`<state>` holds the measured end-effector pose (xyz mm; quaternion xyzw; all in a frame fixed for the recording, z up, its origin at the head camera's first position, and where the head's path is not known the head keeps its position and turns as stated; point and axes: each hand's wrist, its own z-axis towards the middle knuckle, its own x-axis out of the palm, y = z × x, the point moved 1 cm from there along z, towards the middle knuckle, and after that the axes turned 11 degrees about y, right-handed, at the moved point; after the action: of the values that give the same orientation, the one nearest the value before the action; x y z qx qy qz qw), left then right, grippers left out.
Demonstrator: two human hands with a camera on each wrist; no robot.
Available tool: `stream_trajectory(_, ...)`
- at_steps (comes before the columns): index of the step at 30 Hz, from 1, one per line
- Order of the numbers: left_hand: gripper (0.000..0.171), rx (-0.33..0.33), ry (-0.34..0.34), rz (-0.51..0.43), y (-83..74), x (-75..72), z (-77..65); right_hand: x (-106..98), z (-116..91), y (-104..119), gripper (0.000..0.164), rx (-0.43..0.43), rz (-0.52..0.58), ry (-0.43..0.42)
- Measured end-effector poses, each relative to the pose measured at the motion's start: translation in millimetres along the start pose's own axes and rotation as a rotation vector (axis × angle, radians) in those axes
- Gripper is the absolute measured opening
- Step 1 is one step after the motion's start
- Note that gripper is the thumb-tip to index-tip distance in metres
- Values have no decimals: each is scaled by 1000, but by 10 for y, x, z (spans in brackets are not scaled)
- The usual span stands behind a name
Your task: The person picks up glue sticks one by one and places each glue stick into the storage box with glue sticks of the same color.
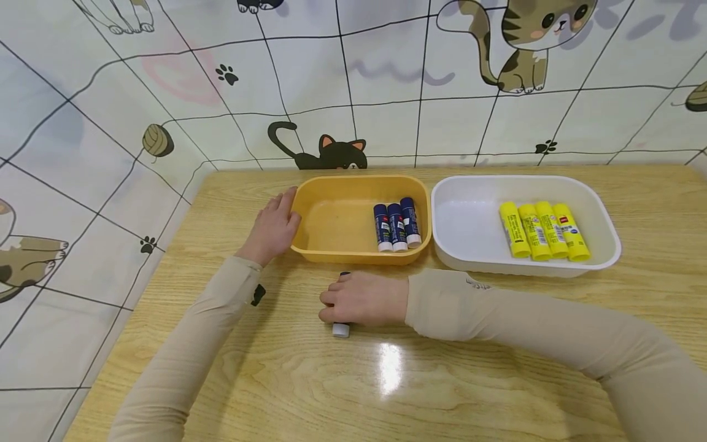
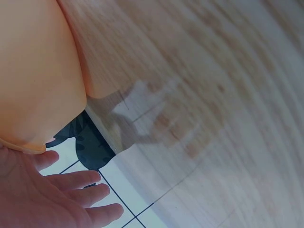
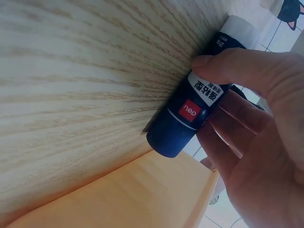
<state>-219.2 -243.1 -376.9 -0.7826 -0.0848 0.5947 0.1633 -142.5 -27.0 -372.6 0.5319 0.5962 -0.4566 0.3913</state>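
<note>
My right hand [image 1: 366, 299] holds a dark blue glue stick [image 3: 186, 102] with a white end, between thumb and fingers. In the head view the hand covers most of this glue stick, which lies at the tabletop in front of the orange basket [image 1: 353, 257]. Against that basket's left end rests my left hand [image 1: 272, 228]. Its fingers look fairly straight in the left wrist view, beside the basket's rim. Three blue glue sticks [image 1: 397, 228] lie side by side in the right part of the orange basket.
Right of the orange basket stands a white basket [image 1: 464, 236], holding several yellow glue sticks [image 1: 544, 231]. Both stand on a wooden table [image 1: 265, 380] near the back wall [image 1: 386, 80], which is patterned with cats and lines. A side wall rises at left.
</note>
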Motion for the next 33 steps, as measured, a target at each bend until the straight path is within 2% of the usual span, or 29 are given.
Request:
stream_trajectory(17, 58, -3, 2, -5, -2, 9, 5, -100, -21, -1, 27, 18, 27, 88)
stream_trajectory(25, 58, -7, 12, -9, 4, 5, 0, -202, -64, 27, 25, 19, -46, 68)
stream_trajectory(33, 58, -7, 11, -6, -2, 11, 1, -351, -197, 32, 23, 25, -129, 30)
